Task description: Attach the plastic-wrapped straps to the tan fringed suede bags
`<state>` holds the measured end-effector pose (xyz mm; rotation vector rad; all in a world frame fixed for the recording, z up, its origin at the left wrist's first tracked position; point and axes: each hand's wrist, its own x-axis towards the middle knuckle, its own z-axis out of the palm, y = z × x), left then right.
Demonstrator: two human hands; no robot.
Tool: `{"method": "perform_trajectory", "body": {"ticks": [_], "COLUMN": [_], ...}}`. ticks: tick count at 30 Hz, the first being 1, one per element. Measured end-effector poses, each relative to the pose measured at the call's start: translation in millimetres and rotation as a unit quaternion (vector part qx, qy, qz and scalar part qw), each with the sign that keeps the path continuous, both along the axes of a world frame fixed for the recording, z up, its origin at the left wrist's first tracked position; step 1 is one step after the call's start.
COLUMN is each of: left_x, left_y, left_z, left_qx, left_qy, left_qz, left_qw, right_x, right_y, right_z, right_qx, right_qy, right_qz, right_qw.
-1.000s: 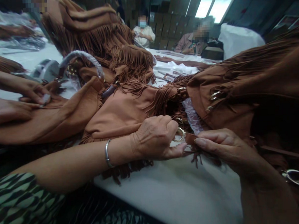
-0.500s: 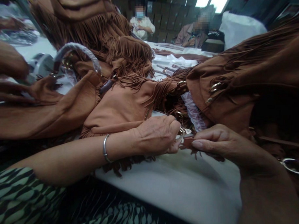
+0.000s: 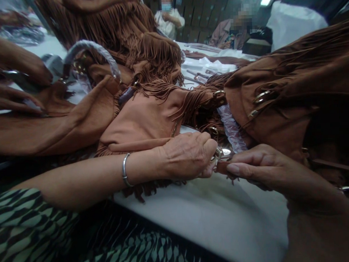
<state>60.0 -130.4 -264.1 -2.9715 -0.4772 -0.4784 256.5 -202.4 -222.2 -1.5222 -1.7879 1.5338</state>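
With a silver bangle on the wrist, my left hand [image 3: 189,155] is closed on a shiny metal ring clasp [image 3: 217,154]; its fingertips are partly hidden. My right hand [image 3: 258,164] pinches a short brown leather strap [image 3: 223,167] between thumb and fingers, right beside the clasp. Both hands meet low over the white table [image 3: 200,210]. Behind my left hand lies a tan suede bag [image 3: 140,122] with fringe along its edges. A bag handle wrapped in clear plastic [image 3: 231,127] hangs just beyond my right hand.
A large brown fringed bag [image 3: 265,101] rises at the right. More fringed bags [image 3: 114,37] are heaped behind, near a plastic-wrapped handle [image 3: 95,47]. At the left, another person's hands [image 3: 20,71] work on a brown bag [image 3: 62,131]. Two people sit across the table.
The view has shifted slightly, so most things appear a little to the right. My hands keep their hold on the clasp and strap. The other person's upper hand at the left has moved.
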Motion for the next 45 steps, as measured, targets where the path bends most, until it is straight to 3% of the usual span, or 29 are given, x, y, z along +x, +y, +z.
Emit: {"method": "perform_trajectory", "body": {"ticks": [14, 23, 30, 39, 45], "left_x": [0.2, 0.7, 1.1, -0.3, -1.6], "left_y": [1.1, 0.5, 1.0, 0.6, 3.0], "left_z": [-0.8, -1.4, -5.2, -3.2, 0.2], "left_qx": [-0.012, -0.026, 0.0, -0.007, -0.023], "left_qy": [0.009, -0.001, -0.024, -0.016, -0.013], "left_qz": [-0.018, 0.006, -0.004, -0.007, 0.002], "left_qw": [1.0, 1.0, 1.0, 1.0, 1.0], "right_x": [-1.9, 0.8, -3.2, -0.1, -4.2], "right_y": [1.1, -0.6, 0.3, 0.7, 1.2], "right_z": [-0.5, -1.8, -1.0, -2.8, -4.7], "right_qx": [-0.011, 0.0, 0.0, -0.013, 0.029], "right_qy": [0.0, 0.0, 0.004, 0.001, -0.003], "right_qz": [0.001, -0.03, -0.036, -0.012, -0.038], "right_qw": [1.0, 1.0, 0.999, 1.0, 0.999]}}
